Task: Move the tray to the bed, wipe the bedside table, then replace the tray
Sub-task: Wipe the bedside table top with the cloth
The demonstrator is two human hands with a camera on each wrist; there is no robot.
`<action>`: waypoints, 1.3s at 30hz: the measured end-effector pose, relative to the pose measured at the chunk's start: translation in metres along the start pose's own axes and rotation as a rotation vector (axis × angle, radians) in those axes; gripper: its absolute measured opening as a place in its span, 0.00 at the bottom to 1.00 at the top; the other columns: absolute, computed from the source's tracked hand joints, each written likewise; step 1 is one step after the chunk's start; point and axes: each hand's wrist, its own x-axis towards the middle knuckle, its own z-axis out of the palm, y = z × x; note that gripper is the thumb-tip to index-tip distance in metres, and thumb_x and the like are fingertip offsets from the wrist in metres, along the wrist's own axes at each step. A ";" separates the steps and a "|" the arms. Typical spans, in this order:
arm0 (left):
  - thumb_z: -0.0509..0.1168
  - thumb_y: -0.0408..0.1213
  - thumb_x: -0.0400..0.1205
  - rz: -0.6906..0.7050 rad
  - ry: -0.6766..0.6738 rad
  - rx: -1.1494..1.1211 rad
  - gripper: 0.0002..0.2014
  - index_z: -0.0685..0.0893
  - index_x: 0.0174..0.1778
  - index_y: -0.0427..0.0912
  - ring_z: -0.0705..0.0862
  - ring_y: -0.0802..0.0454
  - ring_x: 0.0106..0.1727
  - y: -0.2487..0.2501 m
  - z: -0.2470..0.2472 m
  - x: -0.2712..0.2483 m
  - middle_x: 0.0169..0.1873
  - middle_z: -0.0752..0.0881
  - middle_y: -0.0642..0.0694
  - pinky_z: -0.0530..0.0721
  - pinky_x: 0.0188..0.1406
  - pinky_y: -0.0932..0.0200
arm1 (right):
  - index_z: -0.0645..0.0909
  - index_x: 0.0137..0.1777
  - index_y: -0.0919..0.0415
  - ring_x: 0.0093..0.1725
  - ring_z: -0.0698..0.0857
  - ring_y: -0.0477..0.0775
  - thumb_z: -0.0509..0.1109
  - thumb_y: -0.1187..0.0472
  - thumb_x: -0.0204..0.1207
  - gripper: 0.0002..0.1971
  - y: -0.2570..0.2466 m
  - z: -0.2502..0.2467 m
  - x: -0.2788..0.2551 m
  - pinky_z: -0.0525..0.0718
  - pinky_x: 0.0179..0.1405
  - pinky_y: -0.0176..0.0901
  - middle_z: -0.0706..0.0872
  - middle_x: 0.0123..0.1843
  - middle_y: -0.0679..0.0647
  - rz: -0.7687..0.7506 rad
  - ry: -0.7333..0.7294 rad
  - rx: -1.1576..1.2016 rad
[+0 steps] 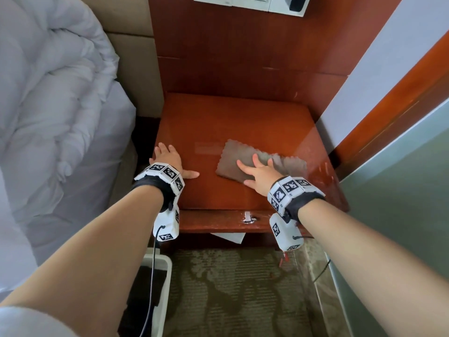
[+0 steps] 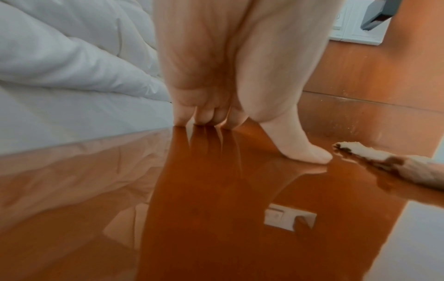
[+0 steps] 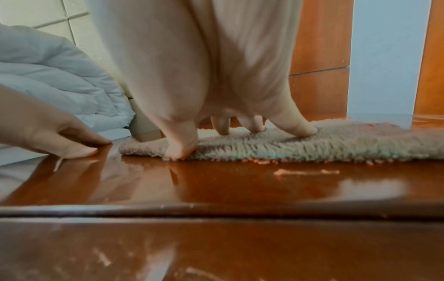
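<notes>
The glossy red-brown bedside table [image 1: 218, 117] carries a grey fluffy cloth [image 1: 233, 156] spread flat at its front right. My right hand [image 1: 260, 170] presses down on the cloth with spread, straight fingers; in the right wrist view the fingertips [image 3: 305, 131] sink into the cloth [image 3: 348, 144]. My left hand [image 1: 167, 158] lies flat on the table's front left edge, thumb out to the right, holding nothing; its fingers [image 2: 204, 116] touch the table top [image 2: 216, 209] next to the bed. The cloth's corner [image 2: 360, 152] shows at the right of the left wrist view. No tray is in view.
The bed with a crumpled white duvet [image 1: 48, 93] lies close on the left. A wood panel wall [image 1: 243, 57] with white switch plates [image 1: 250, 2] stands behind the table, a white wall [image 1: 364, 81] to the right. A white bin [image 1: 158, 276] stands on the patterned carpet [image 1: 243, 288].
</notes>
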 end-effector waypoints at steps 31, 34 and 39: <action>0.69 0.60 0.74 0.173 -0.035 0.022 0.52 0.45 0.85 0.46 0.43 0.36 0.84 0.104 0.028 -0.032 0.83 0.41 0.35 0.55 0.83 0.40 | 0.45 0.81 0.30 0.83 0.33 0.68 0.55 0.52 0.86 0.30 0.104 0.004 -0.015 0.47 0.73 0.85 0.35 0.86 0.46 -0.003 0.003 0.073; 0.69 0.61 0.73 0.175 -0.042 0.047 0.52 0.44 0.85 0.47 0.43 0.36 0.84 0.128 0.028 -0.028 0.83 0.41 0.35 0.56 0.82 0.39 | 0.46 0.81 0.30 0.83 0.34 0.68 0.55 0.52 0.86 0.29 0.121 0.003 -0.014 0.47 0.71 0.85 0.35 0.86 0.46 0.021 0.011 0.091; 0.70 0.61 0.72 0.159 -0.040 0.056 0.53 0.45 0.85 0.49 0.43 0.35 0.84 0.139 0.025 -0.018 0.83 0.40 0.35 0.57 0.81 0.36 | 0.46 0.82 0.34 0.82 0.35 0.74 0.54 0.52 0.86 0.29 0.143 -0.005 -0.004 0.50 0.81 0.69 0.37 0.86 0.51 0.031 0.027 0.090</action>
